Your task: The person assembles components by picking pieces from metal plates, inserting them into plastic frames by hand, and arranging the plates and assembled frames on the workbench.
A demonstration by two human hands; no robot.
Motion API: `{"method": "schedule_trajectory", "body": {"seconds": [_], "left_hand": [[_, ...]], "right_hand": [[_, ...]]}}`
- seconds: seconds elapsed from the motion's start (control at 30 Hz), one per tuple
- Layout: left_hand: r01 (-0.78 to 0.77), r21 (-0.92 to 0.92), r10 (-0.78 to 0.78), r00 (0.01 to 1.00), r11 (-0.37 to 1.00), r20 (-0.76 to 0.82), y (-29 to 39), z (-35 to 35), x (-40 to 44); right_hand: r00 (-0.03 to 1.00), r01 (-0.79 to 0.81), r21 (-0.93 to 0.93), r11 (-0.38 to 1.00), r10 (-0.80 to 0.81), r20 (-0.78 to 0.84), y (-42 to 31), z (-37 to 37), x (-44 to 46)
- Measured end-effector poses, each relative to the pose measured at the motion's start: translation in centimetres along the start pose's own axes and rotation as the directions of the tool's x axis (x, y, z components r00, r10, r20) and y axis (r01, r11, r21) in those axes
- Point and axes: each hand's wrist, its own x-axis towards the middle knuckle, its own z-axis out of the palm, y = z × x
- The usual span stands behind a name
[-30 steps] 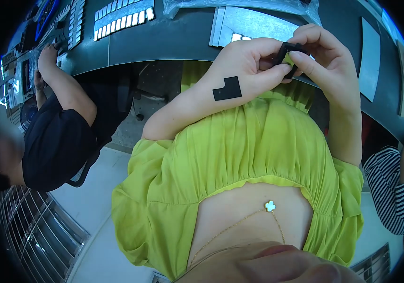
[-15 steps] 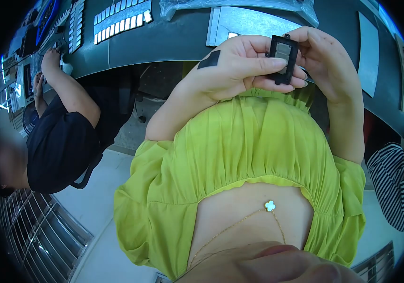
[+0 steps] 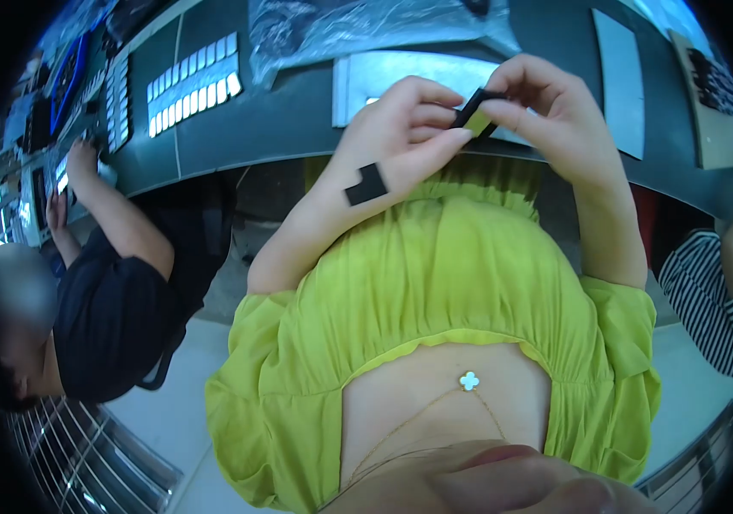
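Between my two hands a small black frame-like part (image 3: 476, 115) is held tilted above the table's front edge, its inner face looking yellow-green. My left hand (image 3: 414, 124) pinches its left side between thumb and fingers. On the other side my right hand (image 3: 546, 111) grips the upper right end, the thumb lying across it. A black L-shaped patch (image 3: 367, 185) sits on the back of my left hand near the wrist. Behind the hands lies a pale flat tray (image 3: 351, 84), partly covered by them.
Small white pieces in rows (image 3: 193, 83) lie at the left. Clear plastic wrapping (image 3: 366, 30) is at the back, a pale sheet (image 3: 619, 81) and a board (image 3: 709, 111) on the right. One co-worker (image 3: 118, 300) sits left, another in striped sleeves (image 3: 713, 300) right.
The black part, seen face-on half a second ago, is now tilted, and my right hand grips it again. The view has shifted, so the table items appear lower and further left.
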Motion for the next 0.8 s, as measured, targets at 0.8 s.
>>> {"method": "schedule_trajectory", "body": {"seconds": [0.8], "left_hand": [[-0.399, 0.892, 0.606, 0.77, 0.213, 0.199, -0.5, -7.6, 13.6]], "right_hand": [[0.754, -0.184, -0.536, 0.824, -0.231, -0.614, 7.4, -14.4, 3.8]]}}
